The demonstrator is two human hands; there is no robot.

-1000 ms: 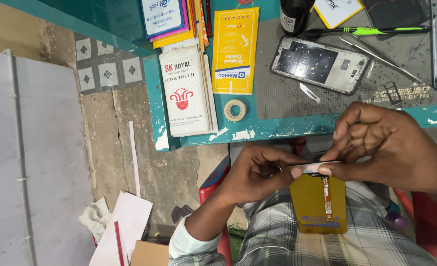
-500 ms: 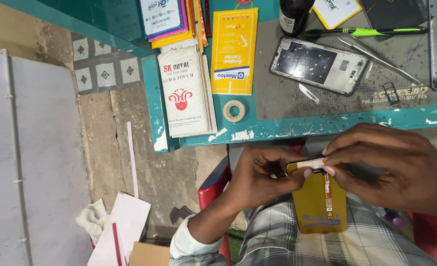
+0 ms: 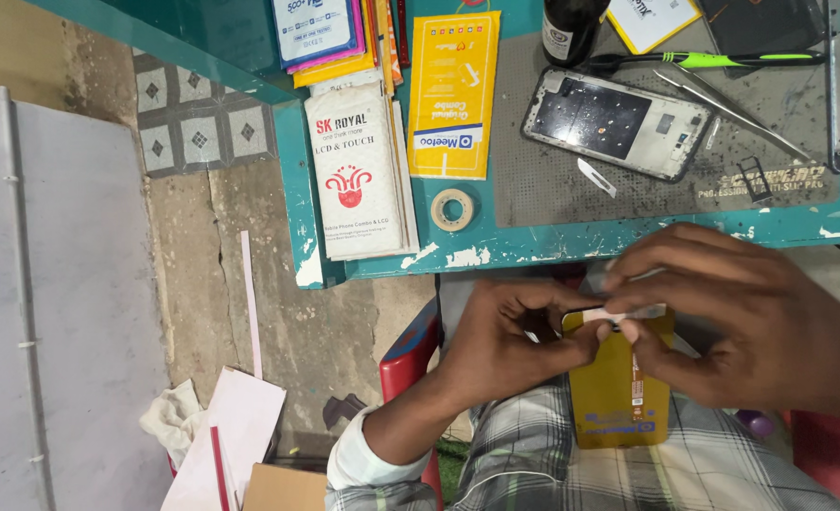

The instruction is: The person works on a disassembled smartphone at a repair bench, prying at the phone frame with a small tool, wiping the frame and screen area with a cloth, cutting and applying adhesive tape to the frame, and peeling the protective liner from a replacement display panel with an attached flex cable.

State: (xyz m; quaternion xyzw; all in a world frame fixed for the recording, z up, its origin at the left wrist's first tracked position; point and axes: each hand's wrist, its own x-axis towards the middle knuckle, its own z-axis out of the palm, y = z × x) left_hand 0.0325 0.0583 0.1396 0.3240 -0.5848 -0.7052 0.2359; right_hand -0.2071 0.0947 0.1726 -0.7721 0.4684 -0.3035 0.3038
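Note:
My left hand [image 3: 519, 336] and my right hand [image 3: 737, 317] meet over my lap, just below the teal table's edge [image 3: 628, 248]. Both pinch a thin white strip [image 3: 619, 313] between thumb and fingertips. Under the hands a yellow phone part [image 3: 619, 397] with a narrow flex strip lies on my checked trousers. On the grey work mat [image 3: 552, 189] above rests an opened phone frame [image 3: 617, 123] with its inside showing.
On the table lie a small tape roll [image 3: 455, 209], a white packet [image 3: 356, 170], a yellow packet [image 3: 455, 90], a dark bottle [image 3: 569, 28], tweezers [image 3: 732, 102], a green-handled tool [image 3: 713, 61] and a small blade [image 3: 596, 177]. Paper and cloth [image 3: 212, 435] litter the concrete floor at left.
Both hands have shifted slightly down and right with the white strip; my right hand now spreads wider over the yellow part. The table items have not moved.

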